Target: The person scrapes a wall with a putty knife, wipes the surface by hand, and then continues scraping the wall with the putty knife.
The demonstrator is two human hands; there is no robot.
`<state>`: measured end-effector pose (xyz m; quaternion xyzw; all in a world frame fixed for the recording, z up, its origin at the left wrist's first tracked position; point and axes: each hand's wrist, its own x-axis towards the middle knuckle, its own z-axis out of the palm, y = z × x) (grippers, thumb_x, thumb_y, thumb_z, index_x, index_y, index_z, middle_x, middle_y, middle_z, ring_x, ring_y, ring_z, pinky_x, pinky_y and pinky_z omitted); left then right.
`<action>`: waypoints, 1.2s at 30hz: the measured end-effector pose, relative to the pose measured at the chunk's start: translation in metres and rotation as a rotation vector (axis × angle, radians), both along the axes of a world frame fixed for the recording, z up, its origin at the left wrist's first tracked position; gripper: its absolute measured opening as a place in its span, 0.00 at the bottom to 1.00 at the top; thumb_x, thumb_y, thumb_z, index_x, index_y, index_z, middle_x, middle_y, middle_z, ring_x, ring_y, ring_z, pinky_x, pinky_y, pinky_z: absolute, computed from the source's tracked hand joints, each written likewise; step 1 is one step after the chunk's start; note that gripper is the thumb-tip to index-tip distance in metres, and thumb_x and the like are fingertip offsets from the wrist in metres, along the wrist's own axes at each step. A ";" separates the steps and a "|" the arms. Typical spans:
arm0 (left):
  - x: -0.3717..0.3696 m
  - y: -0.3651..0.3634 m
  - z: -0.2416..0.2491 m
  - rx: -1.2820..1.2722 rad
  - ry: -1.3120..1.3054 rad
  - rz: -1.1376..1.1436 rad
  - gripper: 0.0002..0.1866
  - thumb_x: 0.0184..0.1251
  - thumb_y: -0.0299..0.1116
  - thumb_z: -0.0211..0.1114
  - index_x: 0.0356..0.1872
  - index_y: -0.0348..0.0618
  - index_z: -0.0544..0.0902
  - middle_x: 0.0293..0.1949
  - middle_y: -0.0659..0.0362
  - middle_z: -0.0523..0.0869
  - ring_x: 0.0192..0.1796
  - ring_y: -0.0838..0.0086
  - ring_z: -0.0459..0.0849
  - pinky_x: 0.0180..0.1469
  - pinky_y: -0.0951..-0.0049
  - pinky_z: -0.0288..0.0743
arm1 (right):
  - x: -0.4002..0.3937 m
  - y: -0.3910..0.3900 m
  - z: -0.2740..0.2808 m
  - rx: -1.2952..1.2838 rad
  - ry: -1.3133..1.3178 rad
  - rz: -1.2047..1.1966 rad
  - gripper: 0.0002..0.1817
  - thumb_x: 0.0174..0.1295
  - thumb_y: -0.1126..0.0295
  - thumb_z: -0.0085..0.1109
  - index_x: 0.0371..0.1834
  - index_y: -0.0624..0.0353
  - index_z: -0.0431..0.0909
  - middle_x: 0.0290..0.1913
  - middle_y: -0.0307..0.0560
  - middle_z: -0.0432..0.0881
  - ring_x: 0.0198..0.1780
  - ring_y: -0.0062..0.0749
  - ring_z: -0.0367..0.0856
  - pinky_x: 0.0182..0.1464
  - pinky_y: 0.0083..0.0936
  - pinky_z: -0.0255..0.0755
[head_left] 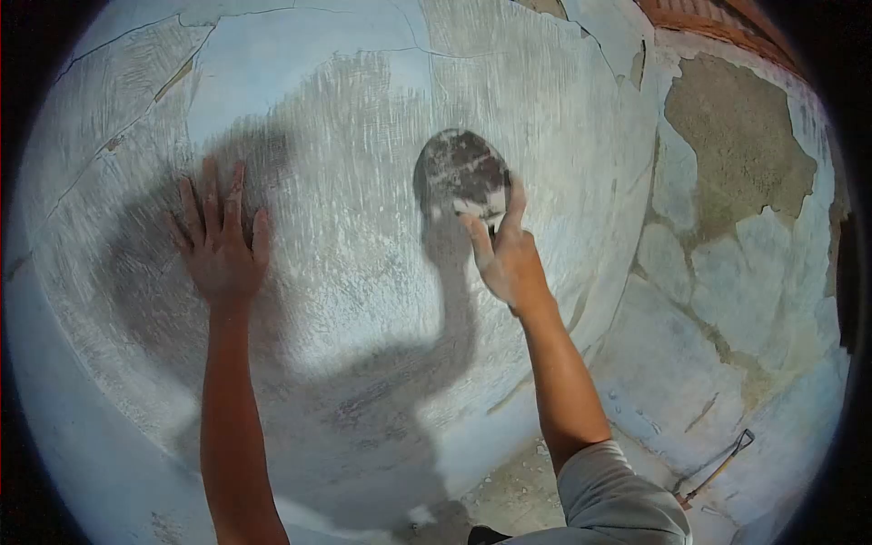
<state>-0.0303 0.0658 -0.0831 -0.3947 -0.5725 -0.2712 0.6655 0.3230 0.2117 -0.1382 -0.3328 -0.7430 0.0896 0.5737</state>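
Observation:
A pale, scraped wall (pixel 363 263) with streaky blue-white paint fills most of the view. My left hand (pixel 222 245) lies against it on the left, fingers spread and holding nothing. To the right, my right hand (pixel 510 259) grips a dark, rounded object (pixel 461 168) with whitish smears, thumb and fingers at its lower edge. That object is at the wall surface; its exact kind is unclear. Shadows of my head and arm fall across the wall.
A second wall (pixel 740 141) with a bare brown patch meets the first at a corner on the right. A wooden-handled tool (pixel 718 472) leans at the lower right, above rubble-strewn ground (pixel 518 490). Reddish roofing (pixel 718 23) shows at the top right.

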 end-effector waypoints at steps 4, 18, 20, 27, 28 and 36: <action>0.005 -0.001 0.000 -0.022 -0.020 0.022 0.33 0.85 0.58 0.52 0.88 0.73 0.62 0.90 0.66 0.56 0.90 0.52 0.52 0.87 0.32 0.40 | -0.002 -0.007 0.074 -0.198 -0.030 -0.040 0.52 0.80 0.39 0.51 0.90 0.58 0.34 0.56 0.83 0.86 0.56 0.75 0.89 0.62 0.50 0.80; 0.005 -0.001 0.003 0.008 0.024 -0.017 0.37 0.82 0.53 0.60 0.88 0.72 0.61 0.91 0.65 0.54 0.90 0.52 0.55 0.85 0.28 0.45 | -0.003 -0.002 0.083 -0.094 -0.066 -0.020 0.54 0.81 0.38 0.48 0.89 0.63 0.28 0.48 0.87 0.85 0.54 0.80 0.88 0.57 0.56 0.82; 0.005 0.000 0.001 0.003 -0.009 -0.004 0.38 0.79 0.53 0.65 0.87 0.74 0.63 0.89 0.65 0.58 0.89 0.52 0.57 0.85 0.28 0.46 | 0.004 -0.012 0.079 -0.127 -0.141 -0.038 0.54 0.81 0.38 0.48 0.89 0.64 0.27 0.53 0.88 0.84 0.55 0.81 0.87 0.59 0.54 0.82; 0.000 0.002 0.002 0.041 0.041 -0.051 0.41 0.74 0.53 0.69 0.87 0.75 0.63 0.89 0.64 0.61 0.89 0.53 0.57 0.85 0.29 0.48 | 0.001 -0.004 0.052 -0.022 -0.033 0.017 0.52 0.82 0.40 0.48 0.89 0.64 0.32 0.60 0.86 0.83 0.60 0.71 0.88 0.63 0.48 0.81; 0.000 0.002 0.002 0.025 0.025 -0.019 0.41 0.76 0.52 0.69 0.87 0.74 0.62 0.89 0.65 0.59 0.89 0.53 0.56 0.86 0.30 0.47 | 0.001 -0.018 0.085 -0.089 -0.068 -0.016 0.53 0.82 0.39 0.48 0.89 0.65 0.32 0.57 0.87 0.84 0.56 0.69 0.90 0.58 0.49 0.82; -0.003 0.003 -0.001 0.025 0.039 -0.061 0.43 0.77 0.52 0.69 0.88 0.75 0.59 0.90 0.68 0.55 0.90 0.56 0.54 0.87 0.32 0.46 | 0.003 0.007 0.056 0.024 -0.047 0.026 0.54 0.81 0.36 0.48 0.89 0.65 0.32 0.57 0.88 0.84 0.57 0.68 0.90 0.62 0.49 0.79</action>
